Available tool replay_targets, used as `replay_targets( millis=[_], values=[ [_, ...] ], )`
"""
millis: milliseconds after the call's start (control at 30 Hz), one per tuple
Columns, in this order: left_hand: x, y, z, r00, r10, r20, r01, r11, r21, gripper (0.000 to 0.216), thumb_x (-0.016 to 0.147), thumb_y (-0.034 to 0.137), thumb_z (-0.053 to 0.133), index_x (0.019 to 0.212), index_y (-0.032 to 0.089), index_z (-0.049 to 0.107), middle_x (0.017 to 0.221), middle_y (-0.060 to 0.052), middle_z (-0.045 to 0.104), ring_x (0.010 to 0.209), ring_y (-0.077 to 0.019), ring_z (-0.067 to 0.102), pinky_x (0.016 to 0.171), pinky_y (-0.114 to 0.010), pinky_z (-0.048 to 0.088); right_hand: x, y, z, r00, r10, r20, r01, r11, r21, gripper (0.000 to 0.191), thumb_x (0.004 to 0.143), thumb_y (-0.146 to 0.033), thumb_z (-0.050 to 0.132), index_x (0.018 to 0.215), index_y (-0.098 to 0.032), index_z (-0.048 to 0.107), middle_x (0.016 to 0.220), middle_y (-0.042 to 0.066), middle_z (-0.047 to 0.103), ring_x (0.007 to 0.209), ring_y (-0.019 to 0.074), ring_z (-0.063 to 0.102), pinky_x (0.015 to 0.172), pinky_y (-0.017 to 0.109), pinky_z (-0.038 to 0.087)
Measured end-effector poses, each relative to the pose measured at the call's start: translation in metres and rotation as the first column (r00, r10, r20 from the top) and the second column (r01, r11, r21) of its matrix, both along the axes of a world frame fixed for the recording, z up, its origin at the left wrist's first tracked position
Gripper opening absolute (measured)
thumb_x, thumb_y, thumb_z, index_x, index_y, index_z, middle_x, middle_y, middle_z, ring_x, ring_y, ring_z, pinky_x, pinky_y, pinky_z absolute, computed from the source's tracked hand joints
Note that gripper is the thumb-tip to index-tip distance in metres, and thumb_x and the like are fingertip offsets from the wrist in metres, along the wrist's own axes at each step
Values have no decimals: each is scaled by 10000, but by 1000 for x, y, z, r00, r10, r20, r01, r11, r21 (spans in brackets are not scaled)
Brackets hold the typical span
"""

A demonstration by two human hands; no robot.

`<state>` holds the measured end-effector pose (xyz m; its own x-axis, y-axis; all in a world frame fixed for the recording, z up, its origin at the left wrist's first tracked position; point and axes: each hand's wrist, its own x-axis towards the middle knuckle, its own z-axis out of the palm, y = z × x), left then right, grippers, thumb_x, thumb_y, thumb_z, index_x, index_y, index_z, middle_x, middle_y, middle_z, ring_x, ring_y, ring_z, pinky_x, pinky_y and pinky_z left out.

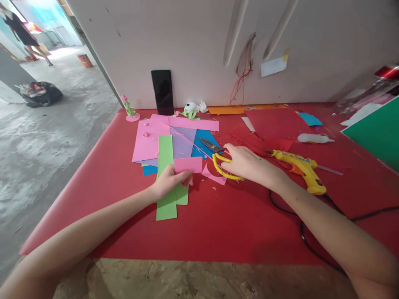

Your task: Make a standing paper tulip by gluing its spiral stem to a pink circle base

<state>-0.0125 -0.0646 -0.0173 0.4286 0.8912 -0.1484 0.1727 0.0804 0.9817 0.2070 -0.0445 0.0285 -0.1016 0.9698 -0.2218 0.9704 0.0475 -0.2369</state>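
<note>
Pinched between the thumb and fingers of my left hand (pixel 171 181) is a small pink paper rectangle (pixel 193 164). Beneath that hand lie light green paper strips (pixel 166 207). My right hand (pixel 243 160) has hold of scissors with yellow handles (pixel 222 171); their dark blades (pixel 210 145) point up and to the left, over blue paper (pixel 201 137). A curved pink paper scrap (pixel 214 174) rests on the table between my hands. Pink sheets (pixel 146 145) and a lilac sheet (pixel 183 143) are layered behind my left hand.
A yellow glue gun (pixel 301 166) with a black cord lies on the red table (pixel 218 232), right of my right hand. Beyond it is a white bottle (pixel 314 138). A phone (pixel 163 92) leans against the wall, near a paper flower (pixel 128 107). A person (pixel 21 31) stands far left.
</note>
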Motion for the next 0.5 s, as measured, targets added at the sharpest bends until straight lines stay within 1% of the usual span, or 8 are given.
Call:
replay_targets(
  millis=[100, 200, 300, 333, 367, 433, 500],
  values=[
    [0, 0, 0, 1000, 22, -6, -22, 1000, 0, 358, 813, 381, 580, 555, 133, 564, 531, 0, 576, 503, -76, 501, 578, -224, 402, 2, 2, 7, 982, -37, -186, 46, 998, 44, 323, 782, -305, 584, 1069, -158, 562, 804, 47, 586, 649, 128, 511, 539, 216, 292],
    [1, -1, 0, 999, 35, 5, -35, 999, -12, 370, 809, 404, 585, 557, 135, 561, 551, -3, 590, 486, -68, 496, 568, -224, 404, 0, 2, 8, 905, -34, -425, 80, 993, 92, 325, 784, -317, 605, 1068, -170, 545, 809, 19, 572, 657, 94, 504, 559, 197, 330],
    [1, -1, 0, 999, 47, 24, -47, 999, -25, 372, 801, 423, 605, 570, 134, 566, 559, -3, 598, 475, -62, 497, 566, -223, 410, -6, -3, 3, 762, 1, -647, 68, 994, 82, 282, 844, -434, 510, 956, -176, 487, 643, -33, 454, 498, 58, 408, 492, 197, 328],
    [1, 0, 0, 998, 52, 30, -51, 998, -29, 367, 794, 422, 618, 575, 132, 569, 560, -2, 601, 473, -60, 499, 563, -221, 409, -8, -5, 0, 708, 12, -706, 48, 997, 64, 288, 856, -460, 464, 929, -181, 455, 604, -46, 414, 453, 54, 375, 464, 201, 325],
    [1, 0, 0, 998, 57, 37, -55, 998, -33, 362, 789, 419, 629, 578, 129, 572, 560, -2, 603, 471, -59, 501, 559, -218, 408, -10, -7, -1, 652, 22, -758, 20, 999, 46, 285, 860, -465, 423, 923, -187, 426, 594, -50, 405, 434, 58, 374, 448, 205, 336],
    [1, 1, 0, 996, 65, 55, -63, 997, -43, 357, 788, 414, 632, 586, 126, 574, 559, -1, 606, 467, -57, 506, 549, -215, 408, -15, -9, -5, 542, 38, -840, -43, 999, 18, 256, 829, -419, 397, 957, -198, 377, 664, -30, 474, 500, 80, 475, 489, 218, 419],
    [1, 2, 1, 993, 79, 83, -74, 996, -52, 357, 802, 416, 610, 597, 128, 566, 556, 2, 607, 460, -54, 508, 537, -211, 407, -18, -9, -9, 452, 50, -891, -97, 995, 6, 312, 757, -367, 427, 1011, -207, 345, 826, 11, 547, 694, 106, 579, 600, 234, 493]
  ],
)
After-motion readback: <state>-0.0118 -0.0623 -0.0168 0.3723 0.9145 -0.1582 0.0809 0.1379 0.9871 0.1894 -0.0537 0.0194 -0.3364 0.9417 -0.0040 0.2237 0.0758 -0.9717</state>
